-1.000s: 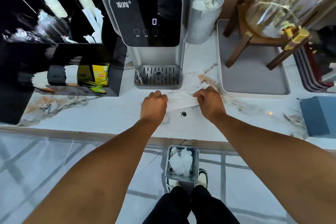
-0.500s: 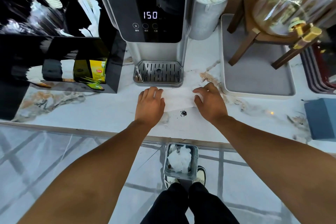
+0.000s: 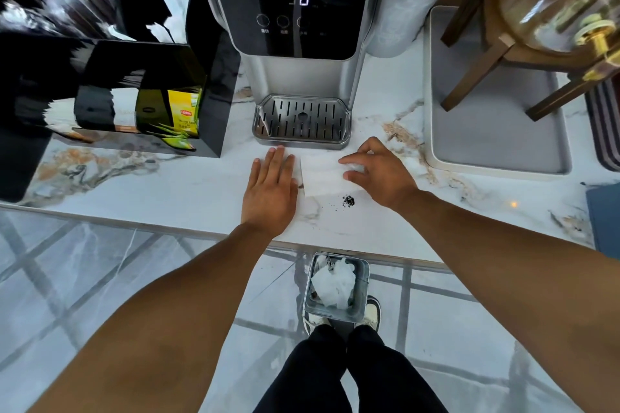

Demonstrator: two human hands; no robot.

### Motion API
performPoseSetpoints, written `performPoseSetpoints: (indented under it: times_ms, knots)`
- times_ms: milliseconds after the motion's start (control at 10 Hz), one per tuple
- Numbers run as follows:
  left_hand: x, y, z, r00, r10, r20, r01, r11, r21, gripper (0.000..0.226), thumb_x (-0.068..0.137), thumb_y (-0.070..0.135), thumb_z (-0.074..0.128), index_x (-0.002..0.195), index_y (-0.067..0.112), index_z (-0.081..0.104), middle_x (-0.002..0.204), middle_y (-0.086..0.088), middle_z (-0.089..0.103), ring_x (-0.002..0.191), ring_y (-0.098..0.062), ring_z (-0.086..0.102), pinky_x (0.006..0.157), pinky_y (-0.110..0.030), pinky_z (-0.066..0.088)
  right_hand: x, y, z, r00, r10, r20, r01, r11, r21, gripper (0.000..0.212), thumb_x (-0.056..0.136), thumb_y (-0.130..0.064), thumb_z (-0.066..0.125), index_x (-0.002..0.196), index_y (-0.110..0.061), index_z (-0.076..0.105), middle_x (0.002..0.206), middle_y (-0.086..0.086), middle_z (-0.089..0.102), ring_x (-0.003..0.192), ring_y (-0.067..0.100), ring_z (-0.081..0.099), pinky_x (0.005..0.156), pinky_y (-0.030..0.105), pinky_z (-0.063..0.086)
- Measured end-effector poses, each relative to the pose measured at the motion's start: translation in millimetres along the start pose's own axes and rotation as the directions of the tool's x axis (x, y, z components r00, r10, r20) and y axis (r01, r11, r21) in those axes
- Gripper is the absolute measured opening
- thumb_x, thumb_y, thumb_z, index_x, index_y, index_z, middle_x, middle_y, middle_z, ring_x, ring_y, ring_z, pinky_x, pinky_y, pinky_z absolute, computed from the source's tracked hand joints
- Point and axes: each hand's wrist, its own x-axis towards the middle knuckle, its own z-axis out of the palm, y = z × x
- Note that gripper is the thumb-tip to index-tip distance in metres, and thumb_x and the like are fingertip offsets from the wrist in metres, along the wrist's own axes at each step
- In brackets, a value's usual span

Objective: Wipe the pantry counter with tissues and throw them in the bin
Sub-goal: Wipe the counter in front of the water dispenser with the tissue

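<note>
- We take the water dispenser (image 3: 295,27) as our landmark: the tissue (image 3: 323,176) lies flat on the marble desk (image 3: 188,191) just in front of its drip tray (image 3: 302,122), a little to the right of the tray's middle.
- Our left hand (image 3: 271,188) is spread wide, palm down on the desk, just beside the tissue's left edge; whether it overlaps that edge we cannot tell. It grips nothing.
- Our right hand (image 3: 379,174) rests on the tissue's right part, fingers (image 3: 352,166) loosely curled and pressing the sheet down, not closed around it.
- We judge the tissue light, soft and limp: it should crumple at once, slide easily on the smooth stone and tear if dragged while wet. It carries no weight to speak of.
- For wiping, we think it best to press it flat under the fingers near its middle; for lifting, a pinch at a free corner or a gather of the whole sheet into the palm should do.
- A small heap of dark crumbs (image 3: 348,200) sits on the desk just in front of the tissue's near right corner, farther from the dispenser, between our wrists; it seems the next thing to sweep up.
- The bin (image 3: 335,313) stands on the floor in front of the dispenser, below the desk edge, already holding crumpled white tissues.
</note>
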Motion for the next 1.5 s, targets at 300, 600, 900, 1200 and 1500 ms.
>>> performPoseSetpoints:
  times_ms: [300,600,900,1200,1500]
  knots:
    - [-0.4,-6.4,11.2,0.998,0.008,-0.055,-0.009,1.000,-0.016,0.051,0.103,0.029,0.028,0.150,0.011,0.037,0.163,-0.011,0.027,0.153,-0.027,0.017,0.125,-0.050,0.015,12.9,6.2,1.9,0.996,-0.029,-0.090,0.034,0.998,0.061,0.019,0.094,-0.015,0.065,0.107,-0.022,0.078,0.094,-0.005,0.056,0.077,0.008,0.053,0.076,0.020,0.041]
    - [-0.7,-4.7,9.9,0.998,0.003,-0.067,-0.003,1.000,-0.004,0.051,0.103,0.030,0.029,0.148,0.011,0.040,0.162,-0.011,0.030,0.152,-0.027,0.020,0.125,-0.048,0.016,-4.2,1.6,19.2,0.995,-0.073,-0.069,0.085,0.978,0.189,0.018,0.089,-0.006,0.069,0.096,-0.018,0.080,0.088,-0.001,0.060,0.064,0.009,0.058,0.070,0.018,0.047]
    - [-0.5,-4.5,10.3,0.998,-0.004,-0.064,0.004,1.000,0.004,0.053,0.102,0.032,0.026,0.148,0.011,0.040,0.162,-0.011,0.030,0.152,-0.027,0.021,0.125,-0.048,0.015,-43.9,-4.8,28.6,0.998,-0.068,0.000,0.066,0.964,0.259,0.014,0.086,-0.004,0.071,0.093,-0.012,0.079,0.086,-0.004,0.060,0.066,-0.001,0.054,0.068,0.014,0.040]
    - [-0.9,-4.3,10.5,0.998,-0.002,-0.069,0.002,1.000,-0.002,0.053,0.102,0.032,0.028,0.149,0.010,0.039,0.162,-0.011,0.029,0.152,-0.027,0.020,0.125,-0.048,0.015,-83.1,-7.5,42.3,0.996,-0.080,0.042,0.063,0.948,0.312,0.015,0.086,-0.002,0.071,0.093,-0.013,0.079,0.086,0.001,0.061,0.061,0.004,0.053,0.067,0.017,0.044]
    - [-0.7,-4.6,9.9,0.998,-0.009,-0.060,0.008,1.000,-0.005,0.053,0.102,0.032,0.027,0.150,0.011,0.038,0.163,-0.010,0.027,0.153,-0.026,0.018,0.126,-0.047,0.012,-108.6,-9.2,48.6,0.993,-0.067,0.100,0.033,0.950,0.310,0.017,0.088,-0.003,0.069,0.093,-0.015,0.079,0.088,0.001,0.061,0.058,0.005,0.051,0.064,0.016,0.041]
